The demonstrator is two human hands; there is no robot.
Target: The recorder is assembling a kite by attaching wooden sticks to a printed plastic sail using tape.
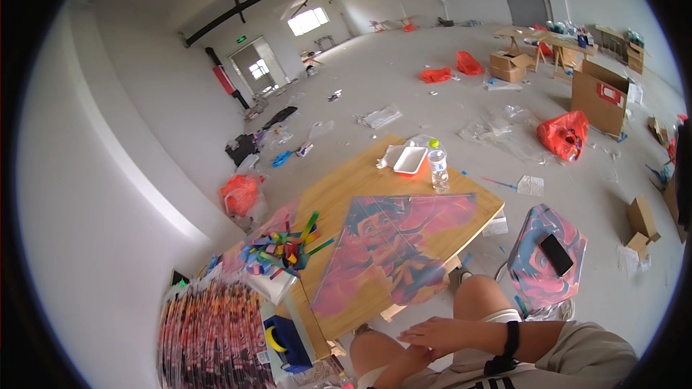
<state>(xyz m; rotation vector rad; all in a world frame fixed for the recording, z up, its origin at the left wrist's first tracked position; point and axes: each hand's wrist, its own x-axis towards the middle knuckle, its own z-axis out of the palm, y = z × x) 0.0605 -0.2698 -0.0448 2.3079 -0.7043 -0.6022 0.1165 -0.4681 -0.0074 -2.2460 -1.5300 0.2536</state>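
My right hand (430, 333), a black band on its wrist, lies across my left hand (412, 361) above my lap. The right fingers look stretched out, and no object shows in them. Most of the left hand is covered, its fingers hidden. Beyond my knees, a large kite-shaped printed sheet (389, 248) in pink and blue lies flat on the wooden table (331, 194), with thin straight lines across it like rods. Neither hand touches it. Colourful strips (285, 252) are heaped at the table's left side.
A water bottle (438, 167) and a white tray (411, 161) stand at the table's far end. A blue tape dispenser (287, 342) and a stack of printed bundles (209, 335) are at left. On the right, a phone (556, 254) rests on a printed stool (530, 281). Cartons (600, 97) and plastic litter the floor.
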